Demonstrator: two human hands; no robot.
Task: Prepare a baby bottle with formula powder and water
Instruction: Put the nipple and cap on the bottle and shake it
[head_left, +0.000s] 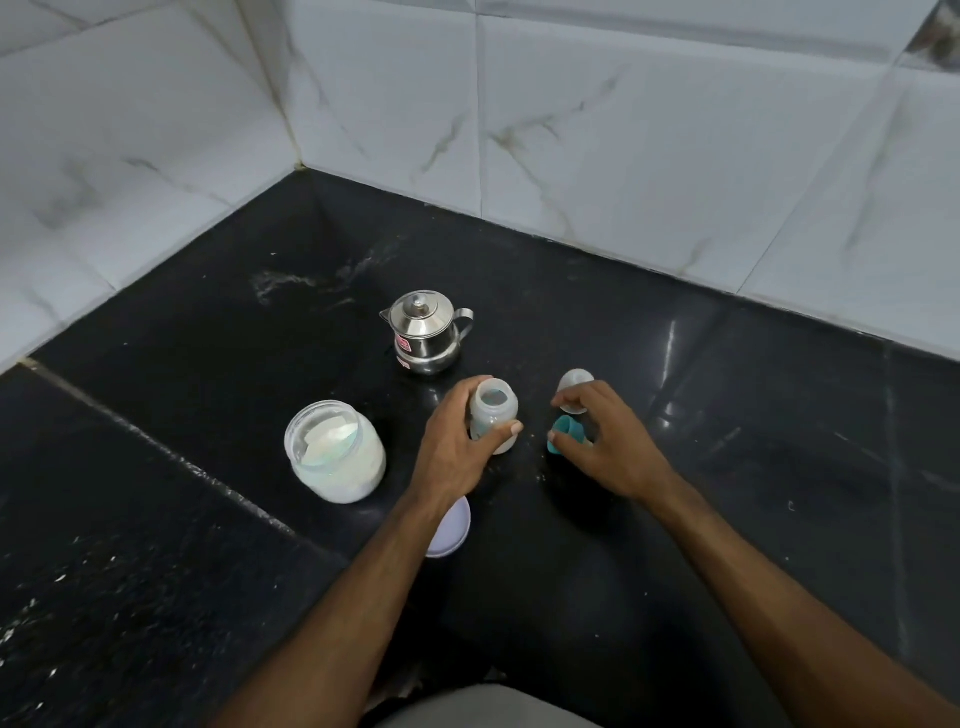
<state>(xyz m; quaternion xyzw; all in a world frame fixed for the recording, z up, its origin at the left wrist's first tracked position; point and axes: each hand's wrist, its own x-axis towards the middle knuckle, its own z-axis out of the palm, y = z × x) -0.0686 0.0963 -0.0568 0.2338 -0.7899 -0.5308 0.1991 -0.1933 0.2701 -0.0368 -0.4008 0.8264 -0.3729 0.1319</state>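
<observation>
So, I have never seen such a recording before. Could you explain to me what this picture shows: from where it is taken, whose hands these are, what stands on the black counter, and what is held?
There is no machine here. A person wears a camera on the head, so you look down along their own two arms. The left hand grips an open baby bottle standing on the black counter. The right hand reaches over a teal bottle ring; whether it grips the ring, I cannot tell. Behind that hand lies a clear cap. Further back stands a small steel kettle with its lid on. At the left stands an open jar of white powder, and a pale lid lies partly under the left arm.
</observation>
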